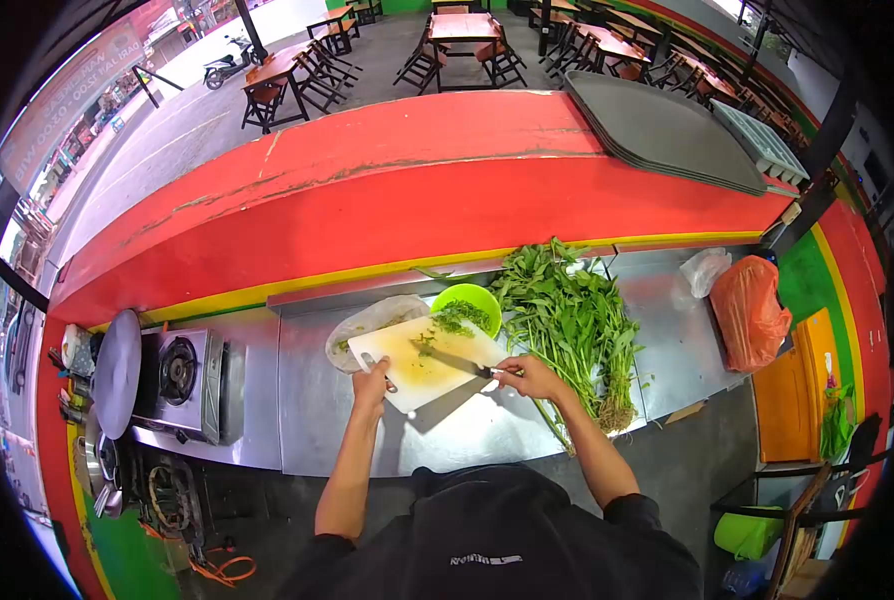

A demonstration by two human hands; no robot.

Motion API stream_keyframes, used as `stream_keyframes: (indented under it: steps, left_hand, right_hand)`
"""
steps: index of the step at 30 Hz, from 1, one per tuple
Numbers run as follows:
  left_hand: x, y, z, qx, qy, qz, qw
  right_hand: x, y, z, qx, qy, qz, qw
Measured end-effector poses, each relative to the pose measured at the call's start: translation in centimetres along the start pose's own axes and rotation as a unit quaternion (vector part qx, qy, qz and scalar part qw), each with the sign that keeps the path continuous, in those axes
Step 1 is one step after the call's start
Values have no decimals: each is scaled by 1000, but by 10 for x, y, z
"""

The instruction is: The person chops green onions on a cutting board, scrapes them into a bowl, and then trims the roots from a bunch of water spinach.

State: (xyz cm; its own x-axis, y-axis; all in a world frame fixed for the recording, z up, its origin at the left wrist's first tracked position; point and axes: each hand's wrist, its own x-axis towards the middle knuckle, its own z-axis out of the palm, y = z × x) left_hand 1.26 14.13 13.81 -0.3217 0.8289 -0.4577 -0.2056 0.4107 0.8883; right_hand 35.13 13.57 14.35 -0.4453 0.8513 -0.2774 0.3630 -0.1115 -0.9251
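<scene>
My left hand (372,382) grips the near left corner of a white cutting board (407,390), which is tilted toward a lime-green bowl (485,297). In my right hand (527,376) is a kitchen knife (452,360), its blade lying over the board's stained surface. Chopped green herbs (457,316) sit at the board's far edge and in the bowl, with a few bits scattered by the blade. A clear plastic bag (352,328) lies behind the board on the left. Right of the bowl spreads a big heap of leafy greens (567,320) with roots on.
A gas stove (179,375) stands at the left of the steel counter (317,440), with a large round lid (119,375) beside it. An orange plastic bag (750,312) sits at the right end. Dark trays (657,130) rest on the red ledge (417,200) behind.
</scene>
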Motion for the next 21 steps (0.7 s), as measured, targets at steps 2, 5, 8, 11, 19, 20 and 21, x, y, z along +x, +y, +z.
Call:
stream_keyframes:
  steps: [2,5,8,11,19,20,21]
  left_hand:
    - [1,-3,1,-2,1,5,1000]
    - [-1,-1,2,-8,16,22,1000]
    - [-2,-2,2,-16,8,26,1000]
    - [-9,6,3,-4,5,16,1000]
    - [-5,3,6,16,8,20,1000]
    - [-7,5,7,16,8,20,1000]
    - [-10,7,9,26,7,29,999]
  right_hand:
    - [3,-5,-3,-47,31,22,998]
    - [17,17,-4,-95,87,18,992]
    - [20,20,-3,-128,116,14,985]
    - [24,20,-2,-110,117,-7,987]
    - [0,-42,-2,21,-9,6,1000]
    - [1,-40,-2,22,-8,6,1000]
    - [2,-35,-2,4,-10,15,1000]
